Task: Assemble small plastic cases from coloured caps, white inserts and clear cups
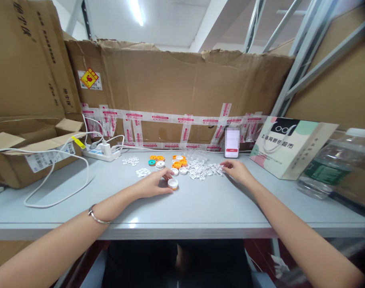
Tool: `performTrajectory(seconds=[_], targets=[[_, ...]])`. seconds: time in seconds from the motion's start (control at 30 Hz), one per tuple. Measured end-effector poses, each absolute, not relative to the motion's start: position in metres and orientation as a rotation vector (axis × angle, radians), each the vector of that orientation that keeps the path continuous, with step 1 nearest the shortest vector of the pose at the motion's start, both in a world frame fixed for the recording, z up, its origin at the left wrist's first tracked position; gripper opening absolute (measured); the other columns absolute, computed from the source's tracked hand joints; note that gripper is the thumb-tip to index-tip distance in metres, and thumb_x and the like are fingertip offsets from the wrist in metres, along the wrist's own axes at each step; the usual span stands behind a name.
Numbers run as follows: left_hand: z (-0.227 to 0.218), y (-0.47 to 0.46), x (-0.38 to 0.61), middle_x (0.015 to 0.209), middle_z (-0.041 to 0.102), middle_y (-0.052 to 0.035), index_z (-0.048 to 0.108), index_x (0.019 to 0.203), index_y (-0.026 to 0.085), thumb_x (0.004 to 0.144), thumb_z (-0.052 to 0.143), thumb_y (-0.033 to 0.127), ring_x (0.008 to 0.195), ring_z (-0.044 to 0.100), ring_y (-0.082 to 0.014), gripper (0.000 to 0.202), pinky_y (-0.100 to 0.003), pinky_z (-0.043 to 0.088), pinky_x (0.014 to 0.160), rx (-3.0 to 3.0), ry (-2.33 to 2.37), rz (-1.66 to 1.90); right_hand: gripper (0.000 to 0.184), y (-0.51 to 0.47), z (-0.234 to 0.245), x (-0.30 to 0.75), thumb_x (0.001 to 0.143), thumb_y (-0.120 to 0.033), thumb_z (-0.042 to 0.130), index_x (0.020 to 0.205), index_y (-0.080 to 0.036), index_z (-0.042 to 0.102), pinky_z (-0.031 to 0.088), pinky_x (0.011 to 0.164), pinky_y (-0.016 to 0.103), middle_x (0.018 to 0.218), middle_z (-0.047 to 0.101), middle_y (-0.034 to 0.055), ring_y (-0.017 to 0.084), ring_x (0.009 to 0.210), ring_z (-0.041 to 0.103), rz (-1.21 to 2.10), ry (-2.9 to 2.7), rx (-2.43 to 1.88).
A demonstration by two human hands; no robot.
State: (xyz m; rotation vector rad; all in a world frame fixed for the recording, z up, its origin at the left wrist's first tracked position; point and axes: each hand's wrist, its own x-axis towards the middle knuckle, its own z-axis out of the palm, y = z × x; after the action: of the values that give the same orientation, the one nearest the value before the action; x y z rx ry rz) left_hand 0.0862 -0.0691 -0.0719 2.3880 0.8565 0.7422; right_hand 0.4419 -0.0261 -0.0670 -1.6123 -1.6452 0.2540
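My left hand (158, 183) rests on the table, its thumb and fingers apart around the near side and back of a round white cap with an orange base (172, 184). The thumb tip is close against the cap's lower edge; a firm grip does not show. My right hand (236, 170) is at the right edge of a pile of small white plastic pieces (202, 171), its fingertips pinched on one of them. Near my left fingers stand more round parts: a white ring (182, 171), a teal one (152, 163) and several orange ones (157, 158).
Two smaller groups of white pieces (130, 161) lie to the left. Clear plastic parts (197, 154) sit behind the pile. A phone (232, 143) leans at the back. A power strip (104, 152), an open carton (32, 156), a paper bag (290, 148) and a water bottle (329, 168) flank the table.
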Motion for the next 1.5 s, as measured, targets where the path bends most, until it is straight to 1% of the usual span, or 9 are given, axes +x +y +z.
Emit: performTrajectory(seconds=[0.23, 0.4, 0.47, 0.63, 0.8, 1.13, 1.2, 1.3, 1.5], targets=[[-0.063, -0.076, 0.088, 0.114, 0.055, -0.0064, 0.049, 0.111, 0.022, 0.076, 0.059, 0.044, 0.102, 0.054, -0.0202, 0.042, -0.031, 0.044, 0.080, 2.387, 0.954, 0.844, 0.024, -0.036, -0.054, 0.436, 0.061, -0.031, 0.064, 0.081, -0.018, 0.062, 0.048, 0.071, 0.036, 0.079, 0.063, 0.0061, 0.019, 0.071, 0.058, 0.452, -1.401, -1.368], [-0.058, -0.077, 0.090, 0.115, 0.056, -0.0069, 0.050, 0.109, 0.022, 0.081, 0.055, 0.042, 0.104, 0.052, -0.0213, 0.035, -0.033, 0.043, 0.081, 2.404, 0.988, 1.046, 0.031, -0.049, -0.040, 0.404, 0.059, -0.038, 0.069, 0.082, -0.021, 0.058, 0.052, 0.069, 0.034, 0.078, 0.062, 0.0030, 0.017, 0.072, 0.060, 0.708, -1.321, -1.158], [-0.057, -0.077, 0.091, 0.113, 0.057, -0.0074, 0.051, 0.108, 0.021, 0.081, 0.055, 0.040, 0.102, 0.053, -0.0210, 0.032, -0.032, 0.044, 0.079, 2.410, 0.973, 1.127, 0.030, -0.056, -0.036, 0.379, 0.060, -0.036, 0.070, 0.083, -0.022, 0.057, 0.053, 0.072, 0.034, 0.077, 0.062, 0.0017, 0.015, 0.071, 0.061, 0.831, -1.318, -1.082], [-0.054, -0.080, 0.094, 0.111, 0.058, -0.0074, 0.047, 0.117, 0.022, 0.081, 0.058, 0.031, 0.096, 0.056, -0.0176, 0.039, -0.029, 0.045, 0.076, 2.433, 0.812, 1.324, 0.030, -0.077, -0.035, 0.303, 0.063, -0.019, 0.072, 0.086, -0.022, 0.054, 0.053, 0.073, 0.031, 0.078, 0.062, 0.0006, 0.012, 0.069, 0.060, 1.522, -1.136, -0.788], [-0.051, -0.081, 0.092, 0.115, 0.059, -0.0063, 0.049, 0.119, 0.023, 0.080, 0.059, 0.026, 0.101, 0.055, -0.0174, 0.040, -0.029, 0.047, 0.081, 2.418, 0.773, 1.495, 0.019, -0.080, -0.034, 0.252, 0.068, -0.010, 0.065, 0.080, -0.019, 0.053, 0.050, 0.074, 0.023, 0.073, 0.058, -0.0023, 0.008, 0.067, 0.058, 1.756, -1.063, -0.650], [-0.044, -0.083, 0.093, 0.108, 0.065, -0.0061, 0.057, 0.111, 0.020, 0.079, 0.061, 0.027, 0.096, 0.059, -0.0167, 0.033, -0.029, 0.048, 0.082, 2.407, 0.817, 1.631, 0.015, -0.070, -0.024, 0.260, 0.070, -0.019, 0.067, 0.079, -0.019, 0.056, 0.048, 0.084, 0.028, 0.080, 0.064, 0.0009, 0.012, 0.078, 0.062, 1.654, -1.209, -0.699], [-0.037, -0.080, 0.093, 0.106, 0.065, -0.0061, 0.058, 0.110, 0.020, 0.078, 0.061, 0.029, 0.093, 0.060, -0.0162, 0.033, -0.028, 0.048, 0.083, 2.413, 0.852, 1.611, 0.016, -0.055, -0.016, 0.281, 0.070, -0.024, 0.067, 0.080, -0.019, 0.056, 0.048, 0.084, 0.028, 0.084, 0.066, 0.0028, 0.012, 0.080, 0.063, 1.467, -1.288, -0.801], [-0.025, -0.071, 0.093, 0.102, 0.066, -0.0056, 0.059, 0.110, 0.019, 0.077, 0.062, 0.031, 0.088, 0.062, -0.0160, 0.035, -0.029, 0.049, 0.082, 2.416, 0.914, 1.532, 0.019, -0.029, -0.010, 0.324, 0.076, -0.035, 0.058, 0.087, -0.020, 0.054, 0.048, 0.080, 0.027, 0.088, 0.066, 0.0034, 0.012, 0.083, 0.062, 0.867, -1.507, -1.048], [-0.025, -0.057, 0.103, 0.090, 0.068, -0.0038, 0.056, 0.113, 0.019, 0.078, 0.060, 0.030, 0.083, 0.064, -0.0150, 0.037, -0.027, 0.051, 0.076, 2.362, 0.920, 1.473, 0.019, -0.004, -0.030, 0.380, 0.058, -0.029, 0.071, 0.066, -0.015, 0.062, 0.043, 0.060, 0.026, 0.064, 0.065, 0.0032, 0.014, 0.062, 0.057, 0.671, -1.734, -1.412]])
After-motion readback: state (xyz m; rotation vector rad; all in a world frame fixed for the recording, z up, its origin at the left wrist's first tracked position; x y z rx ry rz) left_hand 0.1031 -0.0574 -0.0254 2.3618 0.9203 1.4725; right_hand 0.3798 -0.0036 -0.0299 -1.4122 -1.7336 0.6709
